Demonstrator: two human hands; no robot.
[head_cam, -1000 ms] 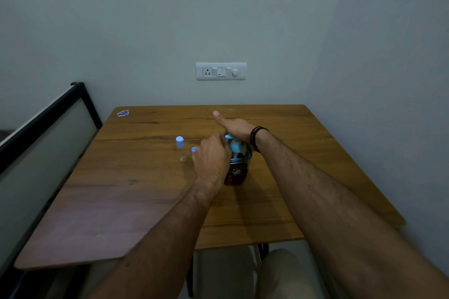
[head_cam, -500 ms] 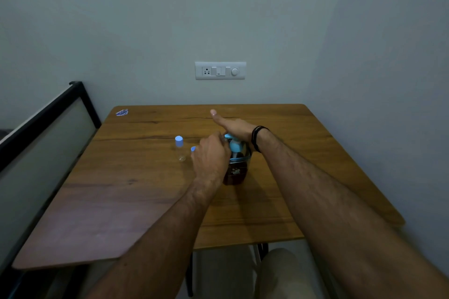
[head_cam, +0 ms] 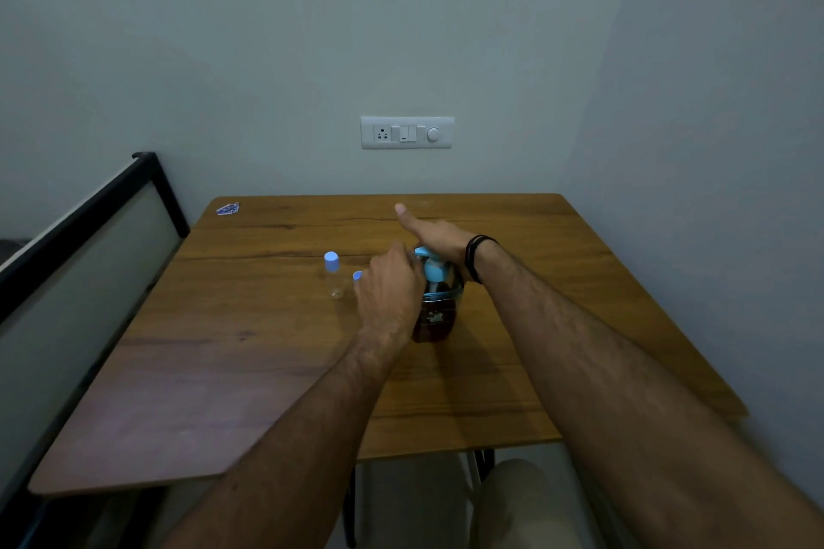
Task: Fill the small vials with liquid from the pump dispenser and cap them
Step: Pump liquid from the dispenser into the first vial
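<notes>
Right hand (head_cam: 434,232) flat, pressing pump dispenser (head_cam: 434,303) head; left hand (head_cam: 390,285) curled just beside spout, apparently pinching light, slippery, hidden vial by its body.

Worktop (head_cam: 535,281) right of the pump dispenser (head_cam: 434,312) lies bare to its edge; the near left portion is likewise bare. Left of the dispenser, a capped vial (head_cam: 333,276) stands upright, with a loose blue cap (head_cam: 357,276) just beside it. Walls close the far and right sides. A black-framed panel (head_cam: 89,245) borders the left. A small blue item (head_cam: 228,208) lies at the far left corner.
</notes>
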